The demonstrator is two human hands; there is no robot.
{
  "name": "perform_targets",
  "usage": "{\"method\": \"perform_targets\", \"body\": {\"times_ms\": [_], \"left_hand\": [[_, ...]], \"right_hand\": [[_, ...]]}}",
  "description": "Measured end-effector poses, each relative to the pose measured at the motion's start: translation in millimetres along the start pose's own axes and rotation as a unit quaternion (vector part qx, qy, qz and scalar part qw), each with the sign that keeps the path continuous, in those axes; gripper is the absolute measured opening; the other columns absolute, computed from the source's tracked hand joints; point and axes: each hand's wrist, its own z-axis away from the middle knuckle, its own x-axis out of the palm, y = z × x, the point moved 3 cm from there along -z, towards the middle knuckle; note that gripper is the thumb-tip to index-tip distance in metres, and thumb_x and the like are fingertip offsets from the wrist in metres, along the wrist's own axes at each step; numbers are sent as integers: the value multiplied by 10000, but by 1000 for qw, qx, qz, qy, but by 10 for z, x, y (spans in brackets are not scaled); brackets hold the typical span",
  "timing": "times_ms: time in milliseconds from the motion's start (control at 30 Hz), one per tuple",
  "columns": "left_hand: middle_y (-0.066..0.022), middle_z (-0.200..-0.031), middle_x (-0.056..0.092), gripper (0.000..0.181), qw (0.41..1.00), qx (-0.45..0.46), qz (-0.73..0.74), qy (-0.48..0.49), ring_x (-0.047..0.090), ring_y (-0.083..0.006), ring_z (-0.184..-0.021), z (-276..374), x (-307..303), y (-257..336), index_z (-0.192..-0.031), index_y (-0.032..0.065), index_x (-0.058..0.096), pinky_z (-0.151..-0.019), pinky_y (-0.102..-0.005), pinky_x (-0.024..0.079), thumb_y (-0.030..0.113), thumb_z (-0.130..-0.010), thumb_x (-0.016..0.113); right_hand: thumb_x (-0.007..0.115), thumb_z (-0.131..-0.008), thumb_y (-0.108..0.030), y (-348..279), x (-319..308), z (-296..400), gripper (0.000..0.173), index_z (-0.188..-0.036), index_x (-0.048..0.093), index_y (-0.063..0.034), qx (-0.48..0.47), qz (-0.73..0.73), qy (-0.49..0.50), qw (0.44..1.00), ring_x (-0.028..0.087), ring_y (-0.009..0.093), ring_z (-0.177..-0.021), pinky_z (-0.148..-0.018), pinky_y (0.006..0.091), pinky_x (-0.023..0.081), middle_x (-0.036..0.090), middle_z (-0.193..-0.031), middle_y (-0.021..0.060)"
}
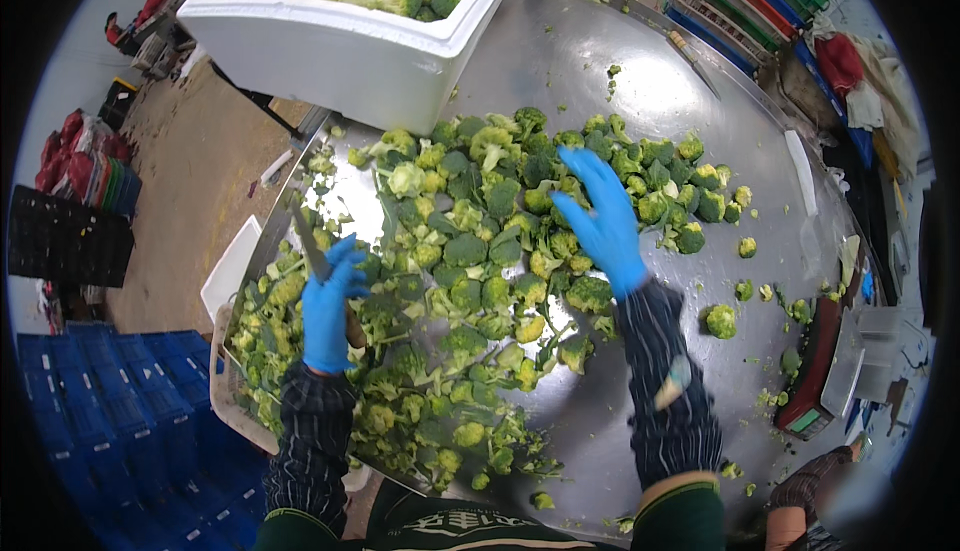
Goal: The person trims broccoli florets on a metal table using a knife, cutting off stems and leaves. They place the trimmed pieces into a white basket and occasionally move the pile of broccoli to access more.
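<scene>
My left hand [328, 318], in a blue glove, is closed around a knife [309, 239] with its blade pointing up and away from me. Below that hand lie cut broccoli florets and leafy trimmings. My right hand [604, 217], also gloved in blue, is spread with nothing in its grasp. It is over the right part of a wide heap of broccoli florets [465, 251]; whether the fingers touch them I cannot tell. The heap covers the left and middle of a stainless steel table [540, 63]. Several loose florets, one a larger yellow-green floret [721, 321], lie right of my right arm.
A white foam box [322, 48] of broccoli stands at the far left. Under the left edge, a beige basket [244, 420] holds broccoli pieces. Another knife [694, 63] lies far right, beyond a red scale [814, 378]. Blue crates [120, 423] stand left. Another person's arm [806, 483] is lower right.
</scene>
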Motion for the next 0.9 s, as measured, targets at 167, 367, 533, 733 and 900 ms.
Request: {"method": "perform_targets", "body": {"times_ms": [167,367,533,733,900], "left_hand": [[-139,-1338,543,472,994,27,88,-58,573,-103,-633,-797,329,147,-1391,66,500,-559,-270,493,286,-976,465],[-128,-1431,469,495,991,45,90,-87,556,-207,-1185,-1318,515,-145,-1419,66,473,-1009,-348,444,212,-947,498],[-105,-1318,562,436,989,-60,74,-110,503,-221,-1227,-719,238,-137,-1335,12,547,-1056,-361,378,137,-918,530],[-81,-1102,654,289,982,28,-147,-119,629,-209,-980,179,43,-468,-1193,13,621,-877,-339,491,88,-919,567],[-126,-1253,606,394,982,70,-131,-115,593,-226,-1154,471,-90,-357,-1342,12,500,-959,-340,495,9,-948,507]], "right_hand": [[586,-866,-576,457,728,-904,715,-1392,494,-101,-11,87,-33,996,438,384,-1293,-1076,483,355,494,-1372,214],[567,-826,-643,-99,1100,-851,708,-1295,601,-114,-47,73,-165,983,467,417,-1233,-1061,504,350,631,-1146,207],[595,-814,-615,-596,1097,-174,692,-1313,576,-137,-69,57,-191,977,417,417,-1299,-1089,529,319,586,-1214,225],[541,-841,-670,-1058,898,946,784,-1397,494,-119,-98,54,-227,968,321,406,-1380,-1156,537,214,461,-1404,222],[626,-862,-546,-663,41,601,667,-1360,528,-114,-125,-120,-101,980,431,339,-1309,-1125,503,288,496,-1387,145]]}}
